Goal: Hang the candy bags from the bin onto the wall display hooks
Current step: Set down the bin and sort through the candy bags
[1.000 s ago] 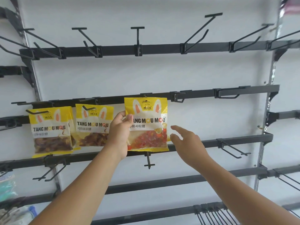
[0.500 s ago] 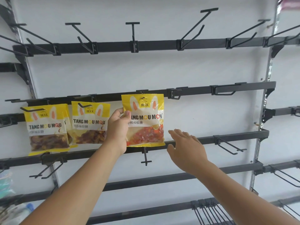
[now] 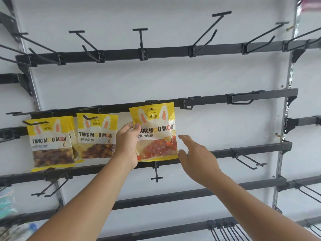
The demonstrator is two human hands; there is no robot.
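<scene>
The left hand point(image 3: 127, 145) grasps a yellow candy bag point(image 3: 154, 134) by its left edge, thumb across the front near the printed name, fingers behind. The bag shows red gummies through its clear lower window and hangs upright against the white wall point(image 3: 156, 79). Its top hole sits at a hook point(image 3: 151, 102) on the middle black rail point(image 3: 208, 100); whether the hook passes fully through the hole is hard to make out. The right hand point(image 3: 196, 157) is released, fingers spread and slightly curled, just beside the bag's lower right corner, apparently not touching it.

To the left, two more yellow bags with dark brown candy hang on the same rail: a middle bag point(image 3: 97, 136) just beside the left hand, and a far-left bag point(image 3: 50, 143) that overlaps another bag behind it. Empty black hooks point(image 3: 203, 37) jut from the upper rail point(image 3: 173, 51), and others from the rails below. Steel uprights point(image 3: 286, 119) carry the rails at each side.
</scene>
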